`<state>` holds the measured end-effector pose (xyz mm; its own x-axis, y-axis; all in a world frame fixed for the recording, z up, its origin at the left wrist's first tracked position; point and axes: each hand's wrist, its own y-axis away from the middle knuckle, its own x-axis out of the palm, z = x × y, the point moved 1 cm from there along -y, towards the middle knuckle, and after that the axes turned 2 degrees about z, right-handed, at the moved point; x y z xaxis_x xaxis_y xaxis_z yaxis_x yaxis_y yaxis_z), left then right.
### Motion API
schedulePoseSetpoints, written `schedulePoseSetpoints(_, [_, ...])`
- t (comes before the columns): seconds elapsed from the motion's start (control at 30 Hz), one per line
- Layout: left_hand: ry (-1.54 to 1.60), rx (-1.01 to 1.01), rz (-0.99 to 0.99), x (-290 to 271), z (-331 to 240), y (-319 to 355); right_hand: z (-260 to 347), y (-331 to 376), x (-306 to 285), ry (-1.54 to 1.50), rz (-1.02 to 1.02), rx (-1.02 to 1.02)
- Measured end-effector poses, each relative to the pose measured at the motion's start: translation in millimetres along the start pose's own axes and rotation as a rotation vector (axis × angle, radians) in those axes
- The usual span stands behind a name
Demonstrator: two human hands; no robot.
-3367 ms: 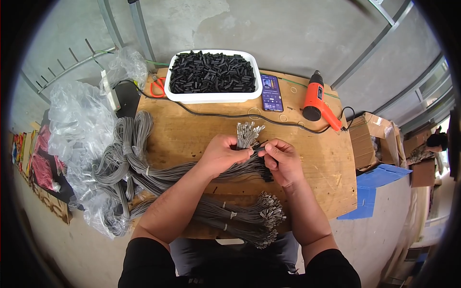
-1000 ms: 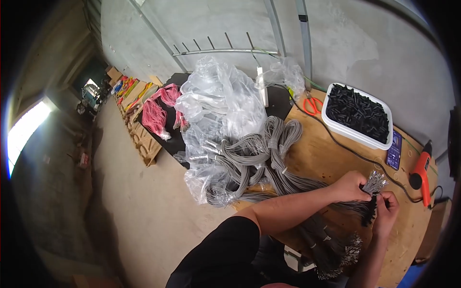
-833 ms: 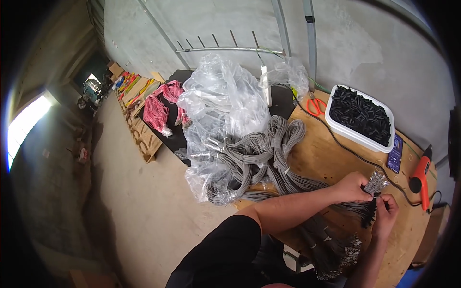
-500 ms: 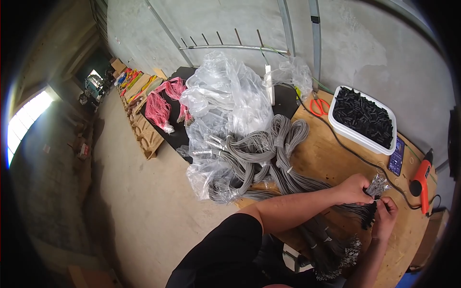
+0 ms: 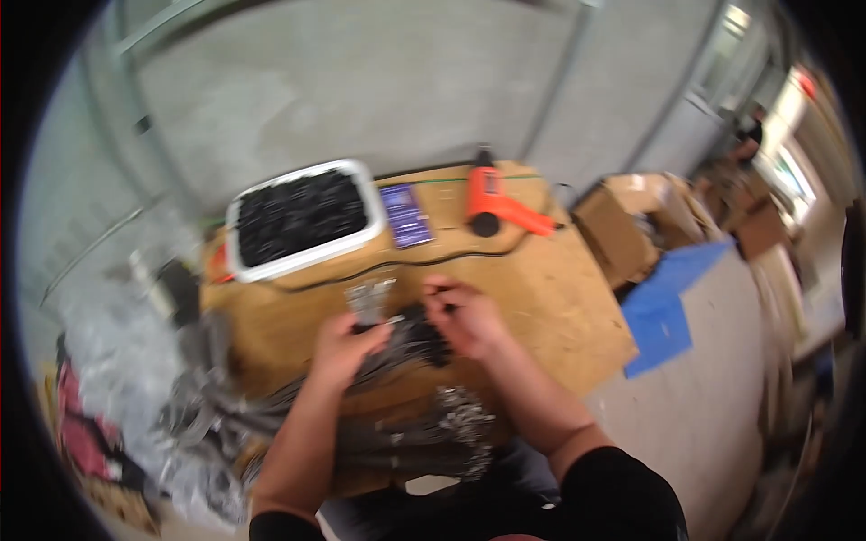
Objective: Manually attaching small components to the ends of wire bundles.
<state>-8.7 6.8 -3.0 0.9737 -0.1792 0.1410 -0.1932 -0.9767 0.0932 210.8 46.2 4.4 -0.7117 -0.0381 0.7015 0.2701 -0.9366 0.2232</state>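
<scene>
Left hand (image 5: 350, 347): closed around a wire bundle (image 5: 372, 298) just below its silver tips, which fan upward above the fist. Bundle is held over the middle of the wooden table (image 5: 550, 316). Right hand (image 5: 465, 320): to the right of the bundle, apart from it, fingers curled inward. A dark spot shows at its fingertips; blur, so cannot tell whether anything is gripped. Between and below the hands, a cluster of black sleeves (image 5: 422, 338) on grey wires. Nearer the body, a second wire bundle (image 5: 465, 417) lies on the table, silver ends to the right.

Far side of table: white tub (image 5: 311, 261) full of black tubes (image 5: 302, 212); purple-screened phone (image 5: 406, 216) just right of it; orange heat gun (image 5: 488, 198) farther right. Dark cord (image 5: 424, 262) runs in front of tub and phone. Clear plastic bags (image 5: 126, 334) heaped at left.
</scene>
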Motion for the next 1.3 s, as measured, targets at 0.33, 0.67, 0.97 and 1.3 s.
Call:
schedulePoseSetpoints(0.33, [0.105,-0.015,-0.065,14.1,1.6,-4.1,14.0,-7.5,-31.2,-0.216,-0.027,-0.025])
schedulePoseSetpoints(0.67, [0.081,-0.017,-0.092,-4.5,-3.4,10.2,1.4,-11.5,-9.1,-0.187,0.013,0.04])
schedulePoseSetpoints(0.97, [-0.087,0.045,0.047,3.2,10.5,-2.0,8.7,-6.0,-23.9,-0.023,0.17,0.062])
schedulePoseSetpoints(1.3, [-0.011,0.058,-0.02,9.7,-14.2,3.8,8.3,-25.4,-65.6,0.13,0.121,-0.068])
